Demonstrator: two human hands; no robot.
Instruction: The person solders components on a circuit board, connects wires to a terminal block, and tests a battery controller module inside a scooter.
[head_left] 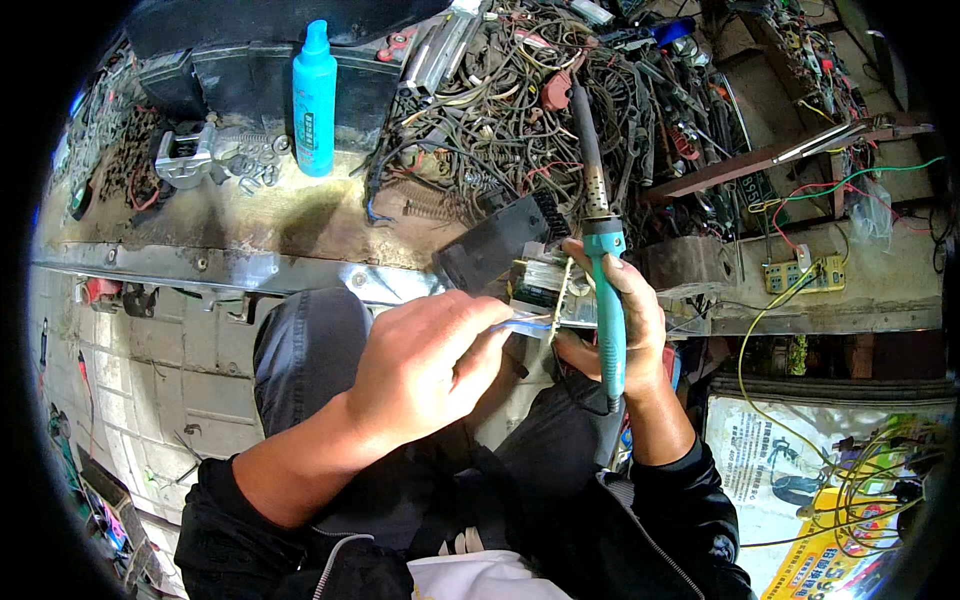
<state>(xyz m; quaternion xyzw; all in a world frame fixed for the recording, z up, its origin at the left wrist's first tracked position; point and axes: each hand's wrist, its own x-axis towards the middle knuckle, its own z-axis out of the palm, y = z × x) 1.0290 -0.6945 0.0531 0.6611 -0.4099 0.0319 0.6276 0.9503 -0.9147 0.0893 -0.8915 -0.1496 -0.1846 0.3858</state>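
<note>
- One tabletop [310, 215], cluttered, above tiled floor [205, 385].
- One blue bottle [315, 115], standing there.
- Left hand [420, 355]: narrow grip on thin wires [526, 323].
- Right hand [645, 325]: holding one soldering iron [609, 320], one circuit board [562, 297].

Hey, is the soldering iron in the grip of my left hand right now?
No, the soldering iron is in the grip of the right hand, while the left hand pinches a blue wire.

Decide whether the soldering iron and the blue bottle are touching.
Apart. The head view shows the soldering iron well to the right of the blue bottle, with tangled cables visible between them.
</note>
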